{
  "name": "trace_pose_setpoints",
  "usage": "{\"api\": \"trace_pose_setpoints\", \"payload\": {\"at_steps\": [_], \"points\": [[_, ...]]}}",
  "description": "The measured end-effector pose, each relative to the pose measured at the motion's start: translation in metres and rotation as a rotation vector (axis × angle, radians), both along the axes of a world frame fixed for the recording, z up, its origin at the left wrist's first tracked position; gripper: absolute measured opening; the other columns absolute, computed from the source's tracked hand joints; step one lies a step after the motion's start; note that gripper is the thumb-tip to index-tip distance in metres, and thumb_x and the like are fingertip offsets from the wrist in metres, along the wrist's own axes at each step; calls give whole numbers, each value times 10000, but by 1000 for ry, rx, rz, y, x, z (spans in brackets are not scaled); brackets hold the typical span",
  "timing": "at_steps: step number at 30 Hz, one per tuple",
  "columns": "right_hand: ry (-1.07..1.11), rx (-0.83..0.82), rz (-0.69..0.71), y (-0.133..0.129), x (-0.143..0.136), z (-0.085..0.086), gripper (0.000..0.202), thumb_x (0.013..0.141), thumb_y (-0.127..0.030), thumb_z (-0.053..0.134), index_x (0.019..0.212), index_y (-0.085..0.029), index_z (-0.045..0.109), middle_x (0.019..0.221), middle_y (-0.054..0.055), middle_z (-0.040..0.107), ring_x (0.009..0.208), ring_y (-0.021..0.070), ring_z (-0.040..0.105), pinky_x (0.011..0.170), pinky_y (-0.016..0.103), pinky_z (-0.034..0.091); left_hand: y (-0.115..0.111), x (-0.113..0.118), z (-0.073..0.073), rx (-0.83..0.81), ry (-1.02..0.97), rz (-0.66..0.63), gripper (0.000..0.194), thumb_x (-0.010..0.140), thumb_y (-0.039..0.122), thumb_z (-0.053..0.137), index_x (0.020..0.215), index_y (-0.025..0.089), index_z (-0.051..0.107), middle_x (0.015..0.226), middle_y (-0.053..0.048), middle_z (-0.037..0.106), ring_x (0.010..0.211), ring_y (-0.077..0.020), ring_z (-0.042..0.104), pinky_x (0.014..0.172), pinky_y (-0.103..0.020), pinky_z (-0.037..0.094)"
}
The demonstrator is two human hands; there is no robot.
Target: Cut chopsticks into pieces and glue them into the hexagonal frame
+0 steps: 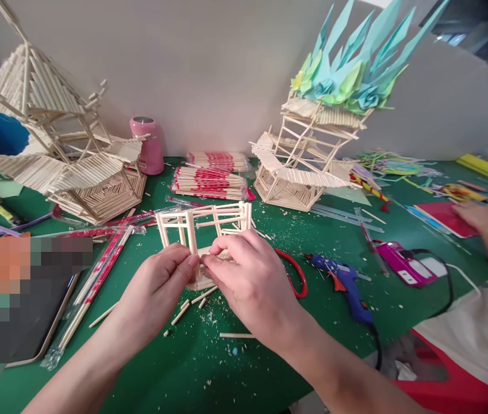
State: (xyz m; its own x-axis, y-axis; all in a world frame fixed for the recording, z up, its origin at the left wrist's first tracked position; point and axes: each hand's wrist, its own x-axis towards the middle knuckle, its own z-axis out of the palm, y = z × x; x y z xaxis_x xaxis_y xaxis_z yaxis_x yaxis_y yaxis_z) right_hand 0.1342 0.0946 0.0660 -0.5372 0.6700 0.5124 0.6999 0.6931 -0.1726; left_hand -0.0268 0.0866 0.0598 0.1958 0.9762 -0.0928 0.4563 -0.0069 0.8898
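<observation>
A small frame of wooden sticks [192, 230] stands on the green table in front of me, with upright posts and cross rails. My left hand [161, 287] pinches its front post between thumb and fingers. Close beside it, my right hand [248, 282] has its fingertips pressed together by the same post; whatever they hold is hidden. Short cut stick pieces [180, 313] lie below the frame. A red handle [299, 275], perhaps of scissors, shows behind my right hand, and a blue glue gun [342, 282] rests to its right.
Larger stick pavilions stand at the back left [92, 172] and back right [308, 175], the right one topped with blue-green paper leaves. Between them are bundled sticks [209, 183] and a pink cylinder [151, 146]. At right, another person's hand [480, 215] touches red paper [433, 217].
</observation>
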Motion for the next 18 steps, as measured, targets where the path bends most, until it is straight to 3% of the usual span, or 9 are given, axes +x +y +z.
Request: {"api": "trace_pose_setpoints", "payload": {"at_steps": [18], "points": [[2,38,25,4,-2,-3,219,873,-112,533,705,-144,668,800,41,636,732,158,509,665,281,422,-1,-1,-3,9,-10,39,374,855,473,358,618,204,465,641,19,450,603,-149,453,579,-285,354]]}}
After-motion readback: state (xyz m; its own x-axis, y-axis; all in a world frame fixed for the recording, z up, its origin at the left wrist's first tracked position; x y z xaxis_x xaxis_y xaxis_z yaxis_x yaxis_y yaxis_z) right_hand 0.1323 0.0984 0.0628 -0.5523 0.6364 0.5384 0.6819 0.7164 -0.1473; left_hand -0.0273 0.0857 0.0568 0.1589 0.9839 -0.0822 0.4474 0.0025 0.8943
